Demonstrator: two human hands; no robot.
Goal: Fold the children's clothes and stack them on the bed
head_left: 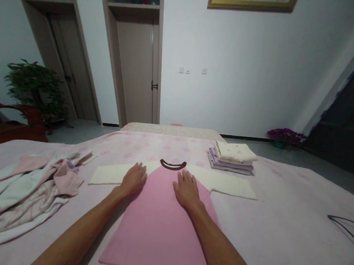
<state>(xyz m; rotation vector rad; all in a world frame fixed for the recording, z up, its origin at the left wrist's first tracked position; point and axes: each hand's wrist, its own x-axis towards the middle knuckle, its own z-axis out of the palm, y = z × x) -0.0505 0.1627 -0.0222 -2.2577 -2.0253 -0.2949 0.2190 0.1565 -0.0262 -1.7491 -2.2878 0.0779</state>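
Observation:
A pink long-sleeved shirt (163, 225) with cream sleeves and a dark brown neckband lies spread flat, its collar away from me. My left hand (134, 179) rests on its left shoulder, where the cream sleeve meets the pink body, fingers stretched out. On the upper right of the pink front, just below the collar, my right hand (187, 188) lies flat with fingers slightly apart. Both sleeves stretch straight out to the sides. Neither hand grips anything.
A folded stack of clothes (234, 157) stands at the back right of the pink flowered cloth (280, 222). Crumpled clothes (34, 190) lie at the left. A thin black wire loop (346, 223) is at the right edge. Beyond are doors and a potted plant (36, 88).

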